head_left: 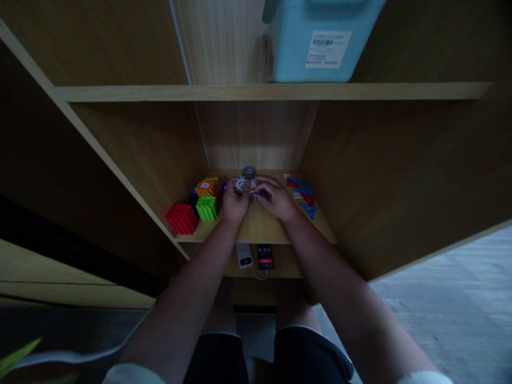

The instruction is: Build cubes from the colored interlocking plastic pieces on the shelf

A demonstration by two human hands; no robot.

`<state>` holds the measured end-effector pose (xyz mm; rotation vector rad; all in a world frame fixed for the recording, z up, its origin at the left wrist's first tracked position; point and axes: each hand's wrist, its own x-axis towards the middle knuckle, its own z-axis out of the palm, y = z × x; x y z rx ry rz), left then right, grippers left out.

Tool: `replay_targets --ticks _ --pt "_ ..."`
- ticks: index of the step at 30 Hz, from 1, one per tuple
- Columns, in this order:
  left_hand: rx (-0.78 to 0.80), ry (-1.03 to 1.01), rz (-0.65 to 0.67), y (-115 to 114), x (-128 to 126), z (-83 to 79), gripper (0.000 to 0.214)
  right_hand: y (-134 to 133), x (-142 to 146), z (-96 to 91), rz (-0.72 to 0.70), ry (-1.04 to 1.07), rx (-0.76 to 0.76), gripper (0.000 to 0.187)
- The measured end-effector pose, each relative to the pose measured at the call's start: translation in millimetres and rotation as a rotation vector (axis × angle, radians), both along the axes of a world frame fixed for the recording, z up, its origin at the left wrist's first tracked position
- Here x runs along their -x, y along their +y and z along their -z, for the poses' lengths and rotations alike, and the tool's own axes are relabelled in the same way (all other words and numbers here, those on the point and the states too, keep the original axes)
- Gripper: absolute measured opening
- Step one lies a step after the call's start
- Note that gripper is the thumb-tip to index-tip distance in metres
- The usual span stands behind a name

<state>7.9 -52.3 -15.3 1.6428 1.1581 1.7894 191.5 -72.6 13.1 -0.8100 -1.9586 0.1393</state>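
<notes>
My left hand (pixel 234 204) and my right hand (pixel 276 198) meet over the middle of a wooden shelf (pixel 260 230). Both have their fingers closed around a small white and grey lattice toy piece (pixel 245 183), held just above the shelf board. Left of my hands stand colourful ridged blocks: an orange one (pixel 206 188), a green one (pixel 207 208) and a red one (pixel 182 218). To the right of my right hand lie several loose blue and red flat pieces (pixel 304 194).
A light blue bin (pixel 316 42) with a white label stands on the shelf above. On a lower board below sit a white power bank (pixel 244 256) and a small dark device (pixel 265 257) with a lit screen. Wooden side walls close in on both sides.
</notes>
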Motion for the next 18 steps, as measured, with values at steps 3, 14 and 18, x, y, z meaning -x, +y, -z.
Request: replay_targets --ticks 3,14,18 --pt "0.0 -0.01 0.009 -0.8 -0.2 -2.2 0.034 0.7 -0.9 0.6 0.012 0.025 0.024 0.015" --pt "0.049 -0.044 0.003 5.1 1.0 1.9 0.031 0.1 -2.3 1.3 -0.055 0.062 0.018 0.023" --pt "0.081 -0.087 0.011 5.8 0.5 0.3 0.034 -0.1 -0.8 3.5 -0.054 0.084 0.027 0.023"
